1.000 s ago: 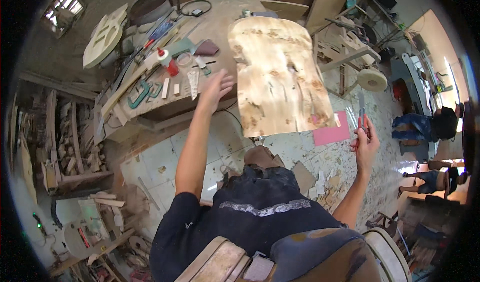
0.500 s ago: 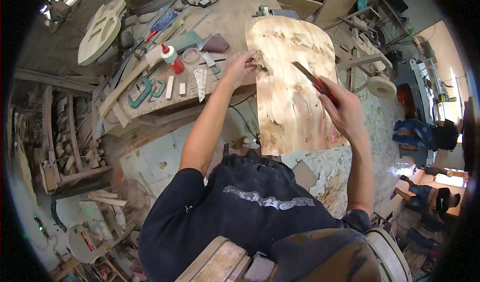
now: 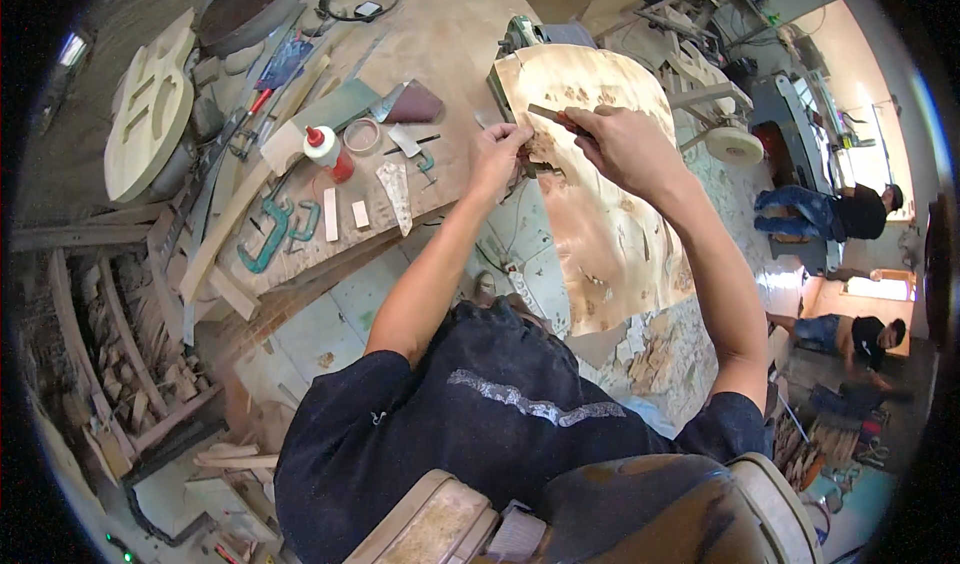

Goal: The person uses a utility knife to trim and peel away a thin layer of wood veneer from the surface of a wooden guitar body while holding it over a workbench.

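Observation:
A thin, pale wood veneer sheet with brown burl marks hangs over the edge of the workbench and curves down toward me. Dark gaps break its left side near my fingers. My left hand pinches that left edge with thumb and fingers. In my right hand is a flat-bladed hand tool, its grip mostly hidden by my fingers. Its dark blade lies over the upper part of the sheet and points left, close to my left fingertips.
On the workbench lie a red-capped glue bottle, a tape roll, green clamps and small wood blocks. A guitar-shaped wooden body stands at the far left. Other people are at the right.
My right hand has moved left and up, bringing the blade close to my left hand. The veneer sheet hangs at a different slant, and the whole view has shifted.

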